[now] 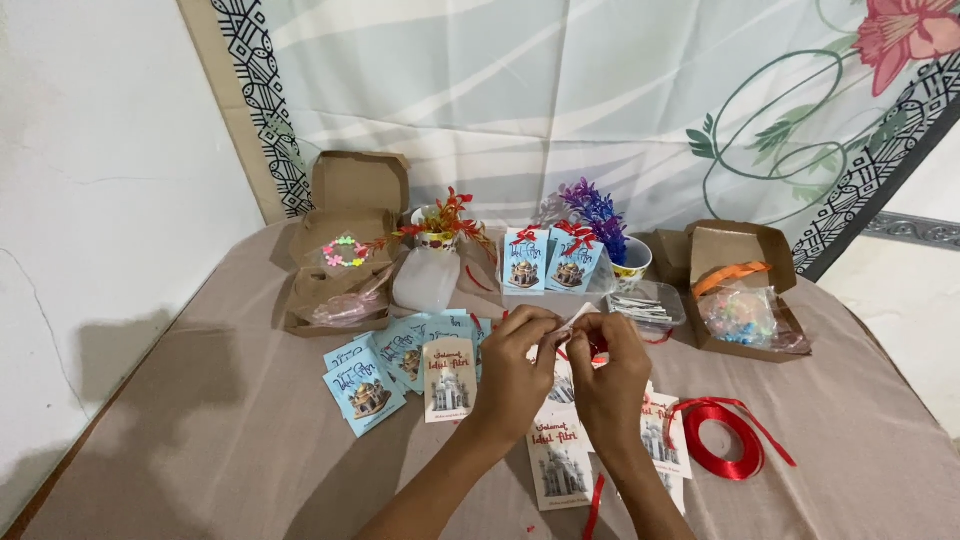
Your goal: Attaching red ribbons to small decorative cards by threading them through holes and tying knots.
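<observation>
Ribbon, pinched with a small card between both closed hands, left hand and right hand, can be dropped if the fingertips are loosened.

card: small white card, pinched at its edges between the fingertips of both hands, lifted above the table, tilted with one corner pointing up to the right
ribbon: thin red ribbon, a short bit showing just under the card, between the two hands, partly hidden by the fingers
place: over the pale cards lying flat at the table's middle
</observation>
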